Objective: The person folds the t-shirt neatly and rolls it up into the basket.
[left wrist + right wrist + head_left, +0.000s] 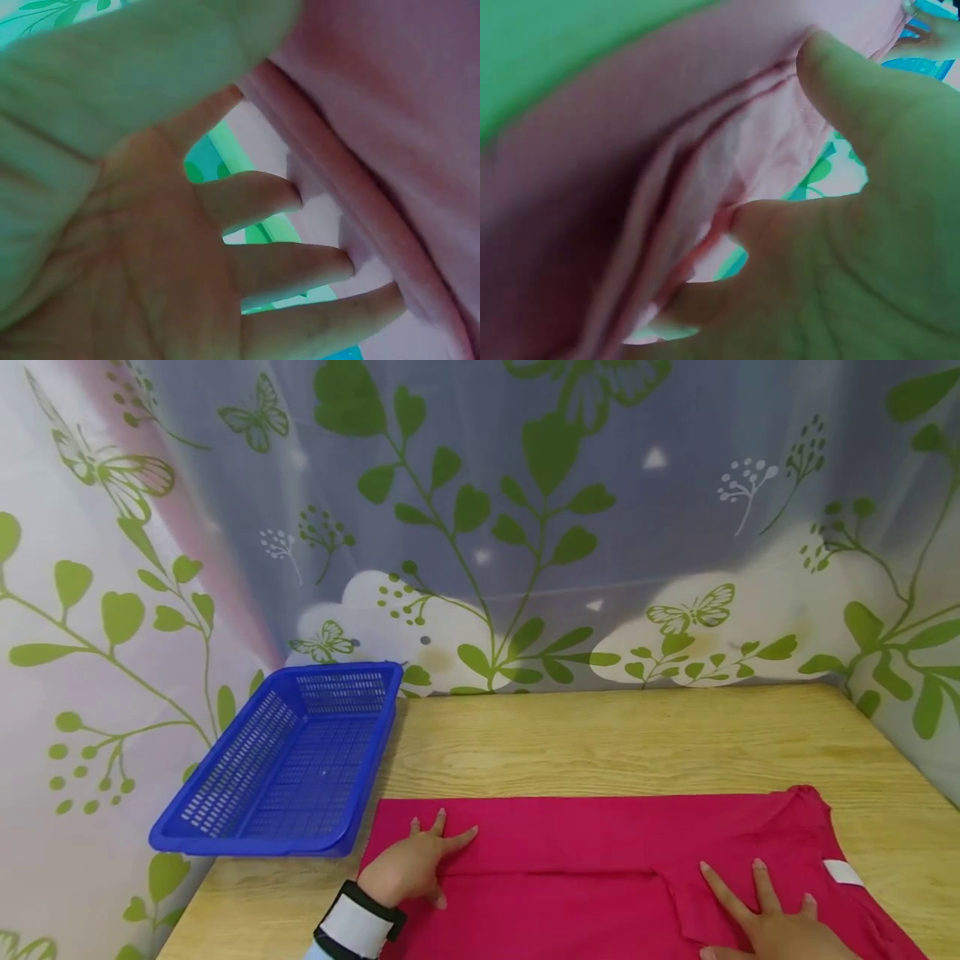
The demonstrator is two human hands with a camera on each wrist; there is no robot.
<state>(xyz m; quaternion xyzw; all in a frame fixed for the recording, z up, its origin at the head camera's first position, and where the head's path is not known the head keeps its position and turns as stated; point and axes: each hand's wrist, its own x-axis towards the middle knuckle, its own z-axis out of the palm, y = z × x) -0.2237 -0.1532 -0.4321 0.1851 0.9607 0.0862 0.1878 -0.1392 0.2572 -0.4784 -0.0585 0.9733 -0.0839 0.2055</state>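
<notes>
A bright pinkish-red garment [555, 914] lies spread on the wooden table, its far part folded over so that an edge runs across it. My left hand [411, 867] rests on its left end with fingers spread. On the right part, my right hand [783, 931] touches the cloth, fingers apart too; the lower part of that hand is cut off by the frame. A small white tag [843, 872] shows at the garment's right edge. Both wrist views show outstretched fingers against the cloth [405, 112], which looks paler and pinkish there, with layered folds [682, 157] beside the right hand.
A blue plastic basket [240, 845] with slotted walls stands at the table's left side, close to my left hand. Bare wood of the table [600, 743] stretches behind the garment. A curtain [480, 552] printed with leaves and butterflies surrounds the back and sides.
</notes>
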